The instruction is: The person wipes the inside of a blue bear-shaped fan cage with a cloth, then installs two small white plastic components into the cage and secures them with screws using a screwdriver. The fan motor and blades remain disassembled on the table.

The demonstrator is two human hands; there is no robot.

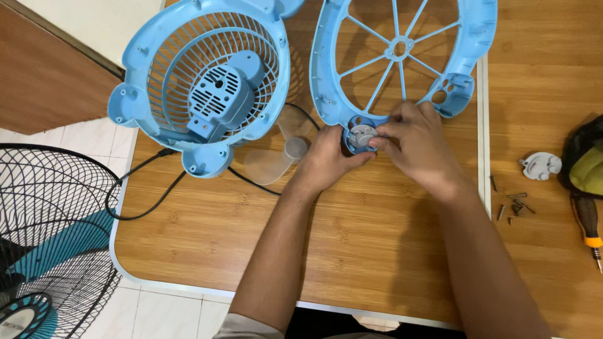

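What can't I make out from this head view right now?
- Grey disc: mostly covered by the right hand and left hand, so their grip on it is unclear.
- Front frame: top cut off by the upper edge.
- Screws: too small to count.
- Screwdriver: tip cut off at the right edge.

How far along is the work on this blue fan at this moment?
Done: the blue rear housing with its motor lies apart from the blue front frame; the clear blade is off, and loose screws lie beside a screwdriver. In hand: the left hand and right hand work a small grey round part at the frame's lower rim. Left: the halves remain unjoined.
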